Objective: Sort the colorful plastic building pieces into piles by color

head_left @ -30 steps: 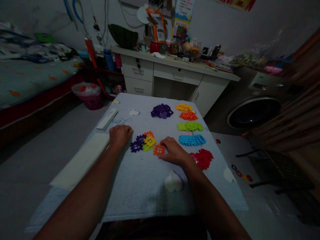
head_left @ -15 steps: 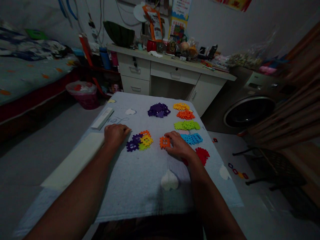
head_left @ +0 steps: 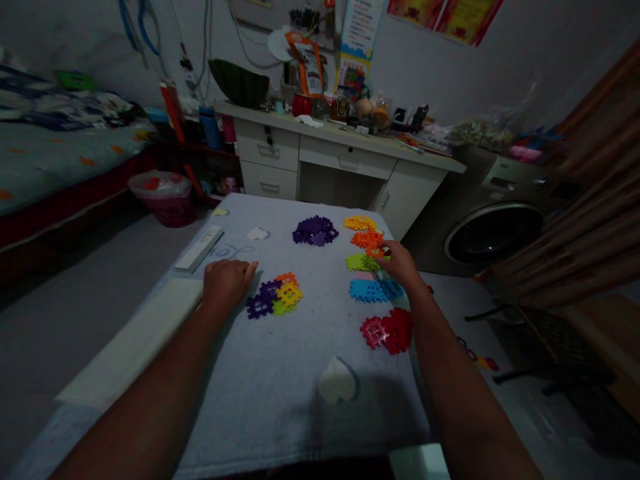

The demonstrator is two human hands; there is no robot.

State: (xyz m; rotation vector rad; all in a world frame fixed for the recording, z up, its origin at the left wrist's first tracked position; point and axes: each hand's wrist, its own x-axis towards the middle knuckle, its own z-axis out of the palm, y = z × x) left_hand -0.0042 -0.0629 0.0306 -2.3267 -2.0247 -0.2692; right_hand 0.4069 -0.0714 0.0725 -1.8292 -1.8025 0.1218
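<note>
My right hand (head_left: pixel 399 262) is closed with its fingertips on an orange notched plastic building piece (head_left: pixel 375 253), at the near edge of the orange pile (head_left: pixel 367 239). Just below the fingers lies the lime green pile (head_left: pixel 361 262). My left hand (head_left: pixel 226 283) rests curled on the cloth, and no piece shows in it. To its right is a mixed cluster of purple, yellow, orange and green pieces (head_left: pixel 270 296). Farther back sits a purple pile (head_left: pixel 315 231). On the right side are yellow (head_left: pixel 360 223), blue (head_left: pixel 373 290) and red (head_left: pixel 395 330) piles.
A grey-blue cloth (head_left: pixel 280 387) covers the table. Along its left side lie a small white box (head_left: pixel 200 249) and a long pale strip (head_left: pixel 135 340). Beyond stand a cluttered white desk (head_left: pixel 270 150), a washing machine (head_left: pixel 495 227) and a pink bin (head_left: pixel 167 203).
My right hand has carried the orange piece from beside the mixed cluster away and to the right, to the orange pile. My left hand stays beside the cluster. The view has tilted slightly upward.
</note>
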